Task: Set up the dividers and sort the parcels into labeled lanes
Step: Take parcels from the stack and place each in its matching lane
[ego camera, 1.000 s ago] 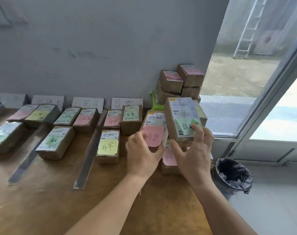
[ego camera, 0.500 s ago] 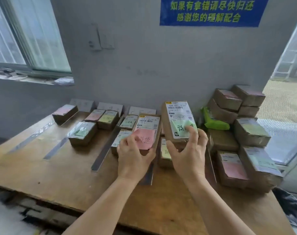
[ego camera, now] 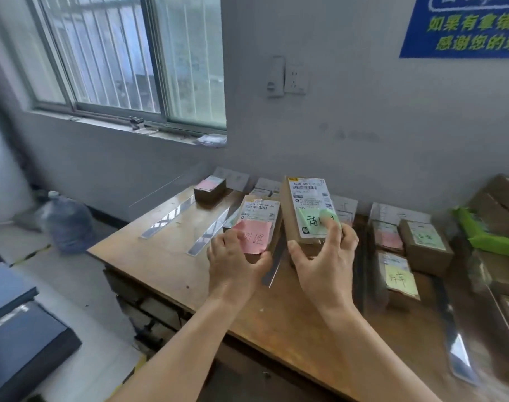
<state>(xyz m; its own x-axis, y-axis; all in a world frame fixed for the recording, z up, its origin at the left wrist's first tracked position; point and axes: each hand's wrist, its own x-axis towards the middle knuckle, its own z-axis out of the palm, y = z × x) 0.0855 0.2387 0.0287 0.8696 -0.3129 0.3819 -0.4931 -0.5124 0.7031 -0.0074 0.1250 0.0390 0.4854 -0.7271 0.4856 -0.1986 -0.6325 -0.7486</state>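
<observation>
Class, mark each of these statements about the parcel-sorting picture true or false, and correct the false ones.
1. The left hand holds a parcel with a pink note. True.
2. The right hand is empty. False: it holds a parcel with a green note.
3. Both held parcels lie flat on the table. False: they are lifted and tilted up.
4. A window is on the left wall. True.

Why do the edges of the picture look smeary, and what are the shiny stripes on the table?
Head view: the edges smear from motion blur and the wide lens, as at the water jug; the middle, around the pink-note parcel, stays sharper. The stripes are metal dividers reflecting light from the window.
</observation>
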